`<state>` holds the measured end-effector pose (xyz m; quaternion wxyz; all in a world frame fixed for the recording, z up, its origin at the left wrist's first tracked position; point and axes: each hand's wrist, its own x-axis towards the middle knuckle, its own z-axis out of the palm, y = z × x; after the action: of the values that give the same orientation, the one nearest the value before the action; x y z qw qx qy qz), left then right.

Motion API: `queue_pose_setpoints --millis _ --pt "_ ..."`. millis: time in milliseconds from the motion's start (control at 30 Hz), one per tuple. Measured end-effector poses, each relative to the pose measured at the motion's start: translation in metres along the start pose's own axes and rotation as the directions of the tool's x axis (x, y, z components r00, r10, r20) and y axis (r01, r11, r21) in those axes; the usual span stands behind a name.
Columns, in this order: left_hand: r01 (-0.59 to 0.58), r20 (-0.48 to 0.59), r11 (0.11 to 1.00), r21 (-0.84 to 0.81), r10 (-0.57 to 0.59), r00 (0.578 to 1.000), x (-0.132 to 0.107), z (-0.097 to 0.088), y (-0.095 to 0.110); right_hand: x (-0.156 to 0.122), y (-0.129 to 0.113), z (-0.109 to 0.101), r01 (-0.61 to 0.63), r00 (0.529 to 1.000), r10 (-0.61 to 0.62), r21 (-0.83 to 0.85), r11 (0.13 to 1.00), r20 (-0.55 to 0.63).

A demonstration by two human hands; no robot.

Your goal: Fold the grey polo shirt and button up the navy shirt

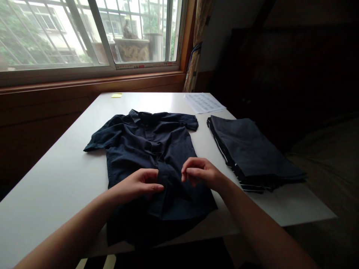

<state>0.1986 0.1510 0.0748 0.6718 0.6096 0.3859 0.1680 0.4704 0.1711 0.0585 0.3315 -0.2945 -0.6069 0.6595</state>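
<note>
A dark navy short-sleeved shirt (pixel 146 149) lies face up on the white table (pixel 56 175), collar toward the window, its hem hanging over the near edge. My left hand (pixel 140 183) rests on the shirt's front placket, fingers pressed together and pinching the fabric near the middle. My right hand (pixel 200 172) hovers just right of it over the placket, its fingers curled inward in a pinch; what they hold is too small to see.
A stack of folded dark garments (pixel 252 153) sits at the table's right side. A printed sheet of paper (pixel 203 101) and a yellow sticky note (pixel 116 95) lie near the far edge. A window and wooden sill run behind the table.
</note>
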Motion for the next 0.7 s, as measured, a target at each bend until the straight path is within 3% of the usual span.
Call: queue_pose_setpoints --millis 67,133,200,267,367,533,633,700 --pt "-0.002 0.021 0.999 -0.040 0.003 1.000 0.000 0.002 0.000 0.000 0.001 -0.002 0.029 0.998 -0.030 -0.025 0.999 -0.059" --pt "-0.005 0.017 0.999 -0.032 0.005 1.000 0.002 0.002 -0.002 0.000 0.000 0.000 0.008 0.999 -0.011 -0.065 0.998 -0.042" --pt "0.007 0.014 1.000 0.016 -0.007 1.000 0.004 0.001 -0.007 0.001 -0.001 0.004 0.009 0.998 0.000 -0.150 0.989 0.060" --pt "0.039 0.020 0.997 0.072 -0.041 0.999 0.005 -0.003 -0.012 0.002 0.000 0.010 0.088 0.973 -0.024 -0.274 0.958 0.229" --pt "0.078 0.007 0.988 0.133 -0.080 0.997 0.004 -0.010 -0.016 0.005 0.004 0.020 0.253 0.913 -0.050 -0.466 0.848 0.405" --pt "0.124 -0.035 0.986 0.112 -0.121 0.992 0.004 -0.016 -0.011 0.003 0.013 0.039 0.415 0.885 -0.083 -0.696 0.586 0.457" --pt "0.011 -0.217 0.989 0.149 0.022 0.976 0.009 -0.022 -0.010 0.000 0.016 0.048 0.495 0.857 -0.103 -0.751 0.438 0.505" --pt "-0.075 -0.359 0.938 0.338 0.202 0.911 0.012 -0.029 -0.014 -0.001 0.018 0.053 0.535 0.837 -0.113 -0.755 0.379 0.536"
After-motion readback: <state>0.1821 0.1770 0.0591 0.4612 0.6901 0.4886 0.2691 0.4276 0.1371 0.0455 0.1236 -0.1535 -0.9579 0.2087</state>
